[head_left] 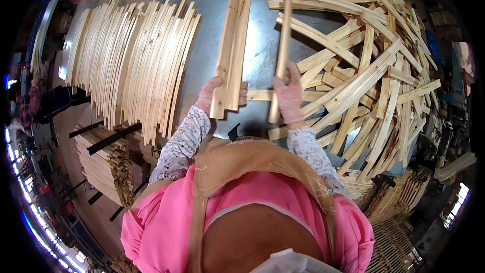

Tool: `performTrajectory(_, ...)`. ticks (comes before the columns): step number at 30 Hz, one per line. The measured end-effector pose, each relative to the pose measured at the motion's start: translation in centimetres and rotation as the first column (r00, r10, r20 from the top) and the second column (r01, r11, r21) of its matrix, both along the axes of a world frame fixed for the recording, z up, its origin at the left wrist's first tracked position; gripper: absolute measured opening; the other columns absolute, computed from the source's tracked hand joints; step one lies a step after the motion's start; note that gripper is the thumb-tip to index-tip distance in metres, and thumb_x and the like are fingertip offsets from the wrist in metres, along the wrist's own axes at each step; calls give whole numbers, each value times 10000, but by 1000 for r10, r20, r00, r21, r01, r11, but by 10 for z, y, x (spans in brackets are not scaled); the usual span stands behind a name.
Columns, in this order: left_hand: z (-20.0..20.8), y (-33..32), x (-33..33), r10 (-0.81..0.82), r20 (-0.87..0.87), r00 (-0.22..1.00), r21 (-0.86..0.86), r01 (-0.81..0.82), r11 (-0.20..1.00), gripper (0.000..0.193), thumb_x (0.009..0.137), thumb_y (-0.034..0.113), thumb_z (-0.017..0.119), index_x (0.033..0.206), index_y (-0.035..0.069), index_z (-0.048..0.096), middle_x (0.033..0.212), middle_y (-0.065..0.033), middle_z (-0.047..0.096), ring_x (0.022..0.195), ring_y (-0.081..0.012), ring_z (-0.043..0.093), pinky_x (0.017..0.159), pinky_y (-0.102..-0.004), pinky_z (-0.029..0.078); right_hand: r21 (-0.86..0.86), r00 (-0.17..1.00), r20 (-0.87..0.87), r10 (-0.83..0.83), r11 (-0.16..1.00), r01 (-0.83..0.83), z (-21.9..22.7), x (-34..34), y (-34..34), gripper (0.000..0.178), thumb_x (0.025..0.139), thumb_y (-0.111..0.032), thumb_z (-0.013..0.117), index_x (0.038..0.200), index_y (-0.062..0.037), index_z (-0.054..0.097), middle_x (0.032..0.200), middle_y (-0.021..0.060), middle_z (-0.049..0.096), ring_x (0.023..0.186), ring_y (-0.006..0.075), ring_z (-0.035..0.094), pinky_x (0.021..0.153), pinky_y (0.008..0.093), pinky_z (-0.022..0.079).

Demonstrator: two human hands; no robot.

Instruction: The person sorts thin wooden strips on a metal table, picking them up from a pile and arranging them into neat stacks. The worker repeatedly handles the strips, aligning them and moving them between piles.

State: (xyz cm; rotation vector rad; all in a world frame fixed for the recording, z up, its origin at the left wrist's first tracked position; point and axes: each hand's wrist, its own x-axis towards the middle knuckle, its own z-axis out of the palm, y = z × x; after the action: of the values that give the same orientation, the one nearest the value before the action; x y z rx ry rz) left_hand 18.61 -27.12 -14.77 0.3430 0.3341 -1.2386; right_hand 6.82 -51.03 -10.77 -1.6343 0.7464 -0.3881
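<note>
Two wooden slats (233,50) lie side by side in my left hand (212,93), which is closed round their near ends; its fingertips show past their right edge. My right hand (289,93) grips a single narrow wooden slat (284,45) near its lower end, so it points away from me. Between the hands, a short piece of another slat (260,95) shows, running sideways toward the pile. Both hands wear pale, pinkish gloves with the fingers wrapped round the wood.
A metal table (209,35) lies under the wood. On the left, several slats (131,55) form a neat row. A jumbled pile of slats (364,71) covers the right side. Below the table's left edge stands a stack of slats (103,159) beside dark metal bars (113,139).
</note>
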Motion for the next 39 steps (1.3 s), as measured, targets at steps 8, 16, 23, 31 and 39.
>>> performTrajectory(8,-9,37,-39,-22,222,975,396,-69,916,518,993,334,702,1374,-7,618,1210,-178,749,1070,-308,750,973,-465,631,202,978,-115,173,968,-148,-46,56,96,658,942,-285,764,1439,92,555,1401,259,607,1217,323,652,1032,396,535)
performTrajectory(16,21,105,-38,-857,460,234,743,-629,227,526,980,362,637,1332,-25,686,1491,-247,604,1374,-429,558,1178,-465,436,194,911,-305,276,955,-225,-36,62,128,501,931,-253,705,1318,60,647,1079,285,753,989,397,749,893,427,581)
performTrajectory(23,1,168,-42,-965,258,48,648,-750,136,620,964,445,672,1435,41,676,1580,-279,522,1473,-441,475,1248,-511,357,-380,765,-284,578,664,-643,-66,42,254,647,968,-326,634,1471,63,512,1351,300,650,1248,466,632,1129,490,492)
performTrajectory(31,-6,168,-23,-952,287,-104,518,-820,246,547,984,414,706,1343,1,693,1527,-232,556,1420,-407,513,1205,-505,390,-729,942,-286,174,599,-332,-49,15,82,493,883,-339,770,1254,-30,669,1279,246,699,1206,430,656,1081,508,507)
performTrajectory(39,17,22,-38,-898,350,-268,667,-602,440,604,959,393,689,1431,17,652,1598,-239,504,1497,-415,447,1266,-511,321,-734,578,-558,-595,679,-9,-4,-134,-120,1101,809,-466,869,1650,6,337,1562,300,508,1444,449,492,1214,488,418)
